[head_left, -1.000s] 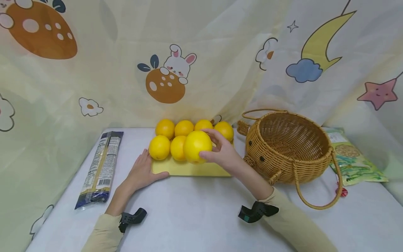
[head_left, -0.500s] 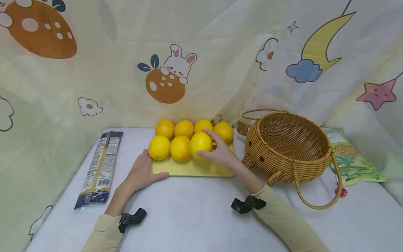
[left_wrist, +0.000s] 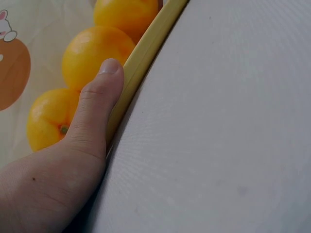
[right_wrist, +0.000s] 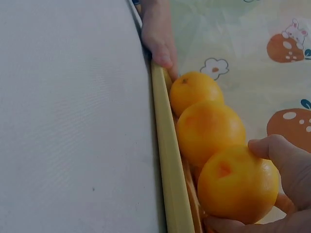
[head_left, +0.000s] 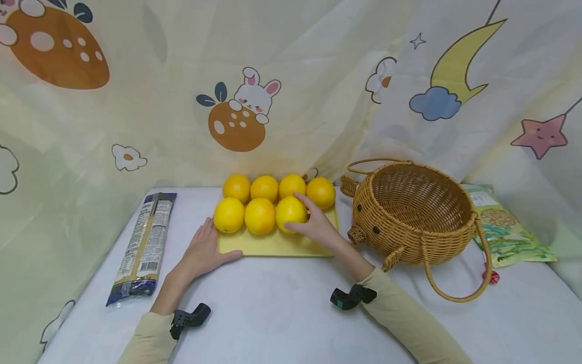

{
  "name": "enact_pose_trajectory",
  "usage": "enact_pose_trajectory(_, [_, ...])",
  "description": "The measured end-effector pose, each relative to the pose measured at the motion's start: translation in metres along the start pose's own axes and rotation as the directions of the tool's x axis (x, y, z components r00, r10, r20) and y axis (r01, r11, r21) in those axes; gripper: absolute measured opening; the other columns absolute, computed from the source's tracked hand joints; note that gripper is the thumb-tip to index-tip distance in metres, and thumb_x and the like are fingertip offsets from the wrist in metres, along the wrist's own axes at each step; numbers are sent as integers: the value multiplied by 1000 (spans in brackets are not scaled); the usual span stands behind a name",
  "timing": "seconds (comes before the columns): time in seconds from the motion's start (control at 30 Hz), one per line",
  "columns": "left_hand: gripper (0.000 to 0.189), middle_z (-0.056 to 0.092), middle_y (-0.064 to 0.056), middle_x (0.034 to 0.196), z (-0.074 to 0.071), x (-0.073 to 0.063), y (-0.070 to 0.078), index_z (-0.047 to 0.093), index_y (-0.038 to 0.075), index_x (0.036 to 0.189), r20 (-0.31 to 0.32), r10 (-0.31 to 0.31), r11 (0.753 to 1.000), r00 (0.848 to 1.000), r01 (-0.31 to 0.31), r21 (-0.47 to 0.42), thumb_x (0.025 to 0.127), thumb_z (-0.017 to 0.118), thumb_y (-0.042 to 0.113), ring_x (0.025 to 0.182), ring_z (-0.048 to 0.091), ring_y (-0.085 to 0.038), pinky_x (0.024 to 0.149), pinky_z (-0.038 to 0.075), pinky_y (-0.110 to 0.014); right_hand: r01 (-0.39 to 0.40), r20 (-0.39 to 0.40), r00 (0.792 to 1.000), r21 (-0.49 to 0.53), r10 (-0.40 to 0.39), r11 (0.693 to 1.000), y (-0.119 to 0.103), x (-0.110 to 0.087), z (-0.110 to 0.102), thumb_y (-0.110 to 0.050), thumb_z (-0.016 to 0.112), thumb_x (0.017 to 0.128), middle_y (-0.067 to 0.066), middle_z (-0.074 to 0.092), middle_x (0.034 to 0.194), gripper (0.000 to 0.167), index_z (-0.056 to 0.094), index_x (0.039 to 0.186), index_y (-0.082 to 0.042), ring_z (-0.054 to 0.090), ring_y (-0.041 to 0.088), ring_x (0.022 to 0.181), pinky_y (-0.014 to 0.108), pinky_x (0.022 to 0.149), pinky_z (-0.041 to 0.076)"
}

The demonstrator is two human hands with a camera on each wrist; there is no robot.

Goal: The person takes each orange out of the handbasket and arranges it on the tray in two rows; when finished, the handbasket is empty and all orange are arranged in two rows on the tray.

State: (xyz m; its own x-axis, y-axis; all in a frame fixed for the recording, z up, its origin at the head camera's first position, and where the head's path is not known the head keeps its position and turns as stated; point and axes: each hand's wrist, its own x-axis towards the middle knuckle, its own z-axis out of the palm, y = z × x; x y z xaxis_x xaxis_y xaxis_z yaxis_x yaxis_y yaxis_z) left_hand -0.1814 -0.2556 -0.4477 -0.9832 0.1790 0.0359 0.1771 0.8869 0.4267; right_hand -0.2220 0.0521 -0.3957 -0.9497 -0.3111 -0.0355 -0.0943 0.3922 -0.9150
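Several oranges (head_left: 260, 216) stand in two rows on a yellow tray (head_left: 268, 246). My right hand (head_left: 317, 225) holds the orange (head_left: 291, 208) at the right end of the front row, thumb on one side and fingers on the other. In the right wrist view this orange (right_wrist: 237, 188) sits low, inside the raised tray rim (right_wrist: 171, 160), beside its neighbours. At the tray's left front corner rests my left hand (head_left: 203, 252), fingers straight along the side. Its thumb (left_wrist: 97, 104) lies against the front rim in the left wrist view.
A wicker basket (head_left: 377, 235) shaped like an animal stands right of the tray, with its handle hanging forward. Behind it lies a green packet (head_left: 514, 232), with a small red item (head_left: 492, 276) nearby. A long plastic packet (head_left: 143, 247) lies at the left. A printed cloth hangs behind.
My right hand has lowered the orange leftover from above the tray into the gap at the front row's right end. My left hand has stayed at the tray's corner.
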Motion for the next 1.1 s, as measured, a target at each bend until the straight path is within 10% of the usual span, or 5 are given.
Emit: enact_pose_trajectory(1.1, [117,10,-21,163,-1,-1,1,8,6,156,-4,8,1000,1000,-8,2,75,67,68,149,6,-45,118,10,-65,81,67,995,-54,-77,995,19,10,4,-37,63,93,11,23,161,79,17,156,-24,27,32,146,54,120,24])
